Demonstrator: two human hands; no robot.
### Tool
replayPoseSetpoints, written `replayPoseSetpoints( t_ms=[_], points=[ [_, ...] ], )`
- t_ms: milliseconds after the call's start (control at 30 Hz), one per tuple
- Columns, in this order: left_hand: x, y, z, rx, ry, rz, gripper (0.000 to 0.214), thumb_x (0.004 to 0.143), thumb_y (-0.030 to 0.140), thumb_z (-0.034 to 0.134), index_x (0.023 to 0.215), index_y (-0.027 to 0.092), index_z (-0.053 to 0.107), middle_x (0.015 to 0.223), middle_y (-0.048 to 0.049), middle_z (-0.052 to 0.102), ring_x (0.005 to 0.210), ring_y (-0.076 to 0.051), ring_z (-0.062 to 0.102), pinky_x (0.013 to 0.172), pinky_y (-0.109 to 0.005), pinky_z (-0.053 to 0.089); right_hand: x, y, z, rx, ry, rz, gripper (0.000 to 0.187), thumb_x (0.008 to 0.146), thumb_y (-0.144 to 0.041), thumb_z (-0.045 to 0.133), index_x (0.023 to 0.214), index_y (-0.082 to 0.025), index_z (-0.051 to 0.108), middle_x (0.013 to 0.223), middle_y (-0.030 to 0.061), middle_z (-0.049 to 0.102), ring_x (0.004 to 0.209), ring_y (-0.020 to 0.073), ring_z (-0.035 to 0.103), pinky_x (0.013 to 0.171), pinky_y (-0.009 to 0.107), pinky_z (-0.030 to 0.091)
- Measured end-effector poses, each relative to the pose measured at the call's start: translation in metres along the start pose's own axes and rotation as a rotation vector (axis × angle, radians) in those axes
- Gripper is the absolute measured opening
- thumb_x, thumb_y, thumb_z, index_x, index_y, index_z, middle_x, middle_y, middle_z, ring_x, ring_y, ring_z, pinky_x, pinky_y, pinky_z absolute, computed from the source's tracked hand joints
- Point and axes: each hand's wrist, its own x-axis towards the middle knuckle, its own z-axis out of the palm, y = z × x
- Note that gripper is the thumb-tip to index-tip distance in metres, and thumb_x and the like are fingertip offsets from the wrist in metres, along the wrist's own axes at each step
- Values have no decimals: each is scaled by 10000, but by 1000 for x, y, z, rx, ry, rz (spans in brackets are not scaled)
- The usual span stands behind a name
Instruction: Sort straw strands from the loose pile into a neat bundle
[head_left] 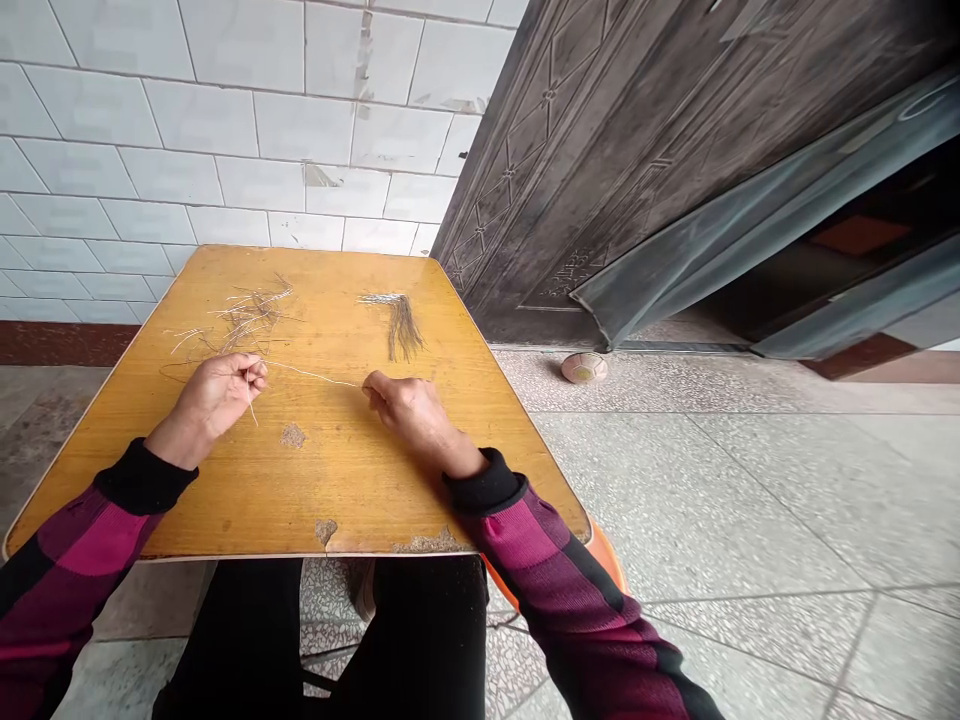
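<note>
A thin pale wire or thread (315, 376) stretches between my two hands above the table. My left hand (217, 395) pinches one end of it, and a short tail hangs below the fingers. My right hand (409, 405) is closed on the other end, palm turned down. Just beyond my left hand lies a loose, tangled pile of thin dark and pale strands (255, 315). Farther right, past my right hand, rests a neat bundle of similar strands (401, 320), with pale ends at the left and dark ends fanning toward me.
The yellow wooden table (337, 470) has chipped patches on its surface and front edge. It stands against a white tiled wall (202, 130). To the right are a dark carved door (540, 200), a hanging curtain (675, 270) and a ball (585, 368) on the floor. An orange stool (606, 555) shows beneath the table's right corner.
</note>
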Motion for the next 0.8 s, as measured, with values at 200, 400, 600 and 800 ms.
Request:
replayPoseSetpoints(
  t_ms=[200,400,600,800],
  points=[
    [8,16,-12,77,17,-38,171,636,37,535,524,145,465,540,5,463,494,-71,463,477,-183,411,5,26,-7,32,53,82,180,882,-213,468,808,-171,627,624,27,627,546,122,523,559,246,315],
    [-1,-1,2,247,-138,-294,170,610,30,537,482,128,486,502,-23,484,427,-55,386,381,-159,306,7,10,-12,317,124,-6,308,932,-376,491,771,-150,627,681,27,633,599,114,540,602,243,370],
    [-1,-13,8,293,-131,-371,175,626,21,528,489,125,498,494,-25,500,402,-42,352,352,-140,268,-3,-30,-2,448,-113,-184,255,885,-397,590,826,-151,627,683,-1,596,566,89,487,568,218,368],
    [5,-14,2,276,-173,-335,160,618,34,573,516,131,498,506,-22,515,404,-40,366,360,-150,270,-5,-29,11,285,-106,-191,126,873,-211,580,759,-162,600,610,-22,550,527,85,452,543,214,328]
  ],
)
